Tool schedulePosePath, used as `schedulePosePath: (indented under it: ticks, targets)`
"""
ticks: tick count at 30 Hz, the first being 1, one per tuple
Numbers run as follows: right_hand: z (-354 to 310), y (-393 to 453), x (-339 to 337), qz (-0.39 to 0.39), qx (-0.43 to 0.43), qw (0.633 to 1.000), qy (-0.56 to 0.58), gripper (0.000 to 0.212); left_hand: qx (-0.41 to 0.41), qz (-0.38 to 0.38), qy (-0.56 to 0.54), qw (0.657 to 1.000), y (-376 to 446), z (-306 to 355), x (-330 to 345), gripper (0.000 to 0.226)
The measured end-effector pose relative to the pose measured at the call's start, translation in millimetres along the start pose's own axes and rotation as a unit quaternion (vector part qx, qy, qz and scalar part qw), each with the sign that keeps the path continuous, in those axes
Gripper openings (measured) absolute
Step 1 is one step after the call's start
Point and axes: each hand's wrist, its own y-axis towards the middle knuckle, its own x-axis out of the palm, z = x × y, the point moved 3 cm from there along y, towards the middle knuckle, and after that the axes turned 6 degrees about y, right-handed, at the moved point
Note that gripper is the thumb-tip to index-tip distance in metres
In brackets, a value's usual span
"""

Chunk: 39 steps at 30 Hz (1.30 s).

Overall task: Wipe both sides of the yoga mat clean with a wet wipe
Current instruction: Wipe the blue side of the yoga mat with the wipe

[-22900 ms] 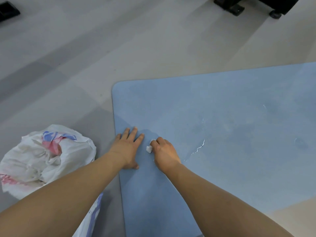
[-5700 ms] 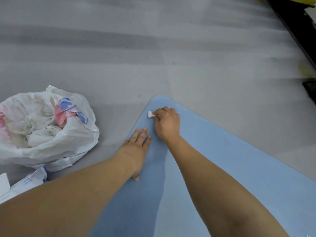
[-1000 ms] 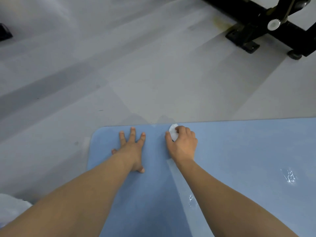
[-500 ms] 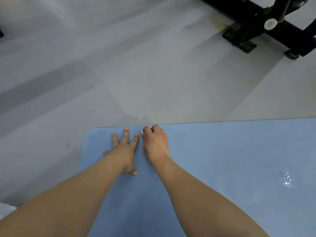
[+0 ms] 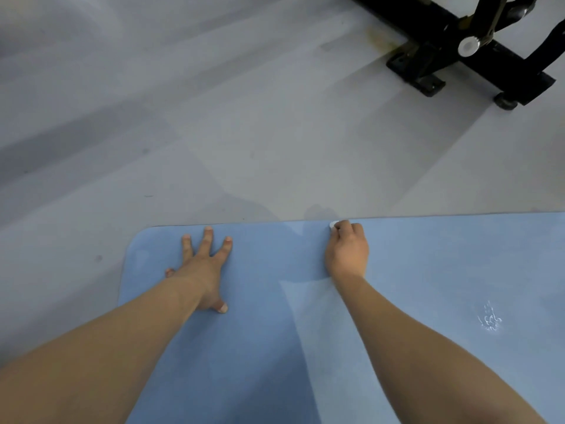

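While left hand (image 5: 205, 264) presses flat, fingers spread, on yoga mat (image 5: 428, 270), right hand (image 5: 347, 249) fingers pinch wet wipe (image 5: 332, 224) at far edge

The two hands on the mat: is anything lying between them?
No. In the head view only bare blue mat lies between the flat left hand and the right hand, which pinches the wipe.

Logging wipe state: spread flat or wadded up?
Wadded: only a small white wet wipe lump shows past the right hand curled fingers.

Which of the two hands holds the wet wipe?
The right hand, curled around the wet wipe at the mat's far edge; the left hand lies flat, fingers spread.
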Motion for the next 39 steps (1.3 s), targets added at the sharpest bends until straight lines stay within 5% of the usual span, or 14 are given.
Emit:
schedulePosePath:
  ticks: [9,17,20,24,29,31,35,39]
  targets:
    - [-10,-2,5,-0.023,0.025,0.999,-0.012,0.023,0.001,-0.004,0.006,1.0,1,-1,0,0.14]
    - [-109,-54,58,-0.215,-0.222,0.95,-0.032,0.02,0.001,-0.004,0.006,1.0,2,-3,0,0.141]
    - [-69,-27,39,-0.197,-0.227,0.952,-0.056,0.018,0.004,-0.001,0.01,1.0,3,-2,0,0.141]
    - [14,19,-15,-0.066,-0.133,0.986,-0.079,0.017,0.0,-0.009,0.016,1.0,2,-1,-2,0.14]
    - [52,35,-39,-0.019,-0.036,0.996,-0.074,0.021,0.0,-0.011,0.016,1.0,2,0,-2,0.14]
    - [40,27,-31,0.006,-0.005,0.999,-0.035,0.02,-0.001,-0.011,0.018,1.0,2,0,-2,0.141]
    - [-25,-17,12,-0.015,-0.078,0.997,0.007,0.017,0.001,-0.007,0.017,1.0,4,0,-1,0.142]
    - [-104,-82,56,-0.138,-0.176,0.975,0.02,0.024,0.002,0.0,0.021,1.0,7,-2,0,0.145]
